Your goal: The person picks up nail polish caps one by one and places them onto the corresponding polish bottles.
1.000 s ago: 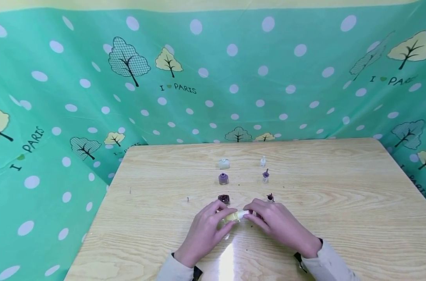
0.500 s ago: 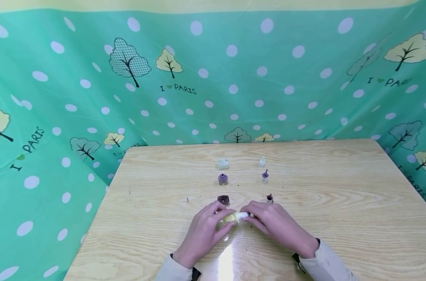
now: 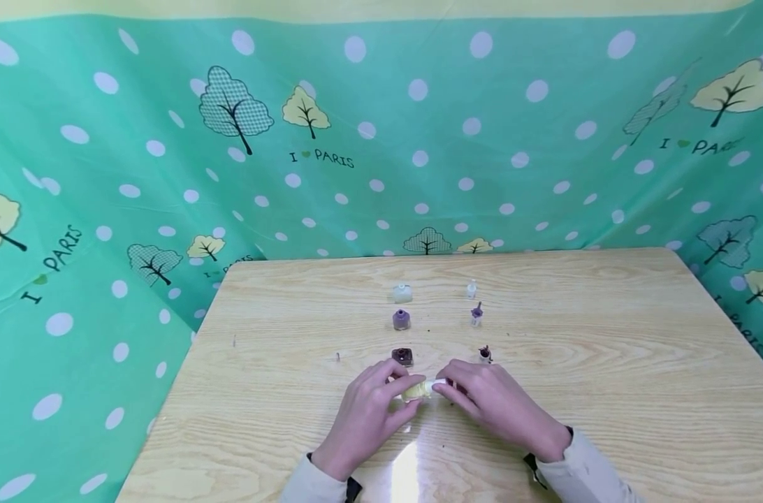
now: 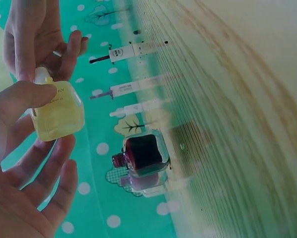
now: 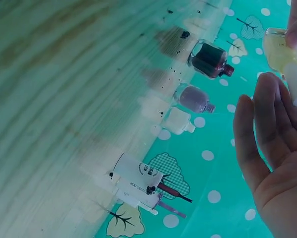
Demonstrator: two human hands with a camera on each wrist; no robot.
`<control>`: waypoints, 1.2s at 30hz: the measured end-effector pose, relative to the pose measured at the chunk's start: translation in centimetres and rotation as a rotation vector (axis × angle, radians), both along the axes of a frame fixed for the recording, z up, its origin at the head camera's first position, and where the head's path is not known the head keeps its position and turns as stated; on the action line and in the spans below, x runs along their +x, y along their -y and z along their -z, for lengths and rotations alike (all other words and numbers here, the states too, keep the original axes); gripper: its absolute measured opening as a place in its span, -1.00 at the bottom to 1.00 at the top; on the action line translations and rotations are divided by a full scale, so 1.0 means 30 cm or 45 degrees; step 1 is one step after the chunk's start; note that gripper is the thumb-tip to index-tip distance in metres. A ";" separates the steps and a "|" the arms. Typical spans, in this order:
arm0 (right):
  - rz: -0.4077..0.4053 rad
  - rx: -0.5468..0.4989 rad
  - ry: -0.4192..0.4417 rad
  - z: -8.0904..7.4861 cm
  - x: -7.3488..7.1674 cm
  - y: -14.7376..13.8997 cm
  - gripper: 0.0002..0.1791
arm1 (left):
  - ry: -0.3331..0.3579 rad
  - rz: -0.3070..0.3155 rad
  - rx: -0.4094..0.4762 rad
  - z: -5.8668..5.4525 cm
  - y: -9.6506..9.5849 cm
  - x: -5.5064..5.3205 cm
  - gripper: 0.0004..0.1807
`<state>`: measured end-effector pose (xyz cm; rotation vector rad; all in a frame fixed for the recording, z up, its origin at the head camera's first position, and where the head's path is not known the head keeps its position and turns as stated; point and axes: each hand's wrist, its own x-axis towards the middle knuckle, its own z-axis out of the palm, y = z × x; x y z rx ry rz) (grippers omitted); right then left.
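A square glass bottle of yellow nail polish (image 4: 59,116) lies tilted between both hands, low above the table's front half in the head view. My left hand (image 3: 370,413) pinches its glass body between thumb and fingers. At its neck sits a white cap (image 5: 295,84), gripped by the fingertips of my right hand (image 3: 493,399). Just beyond the hands stand an open dark red polish bottle (image 3: 402,357) and its cap (image 3: 485,354), brush pointing up. Part of the white cap is hidden by the right fingers in the head view.
Farther back stand an uncapped purple polish bottle (image 3: 401,320) and a milky white one (image 3: 402,293). Opposite them on the right are the purple brush cap (image 3: 476,318) and the white brush cap (image 3: 471,288). Small dark specks dot the wooden table (image 3: 281,419). A green curtain (image 3: 381,168) hangs behind.
The right fingertips have shifted slightly on the white cap. Both hands and the yellow bottle stay in nearly the same place; the other bottles and caps have not moved.
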<state>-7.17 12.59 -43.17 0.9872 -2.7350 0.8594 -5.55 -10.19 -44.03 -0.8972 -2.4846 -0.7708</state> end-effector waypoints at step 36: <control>-0.048 0.063 -0.070 -0.010 -0.004 0.001 -0.78 | -0.058 -0.006 -0.009 0.002 -0.006 0.001 -0.68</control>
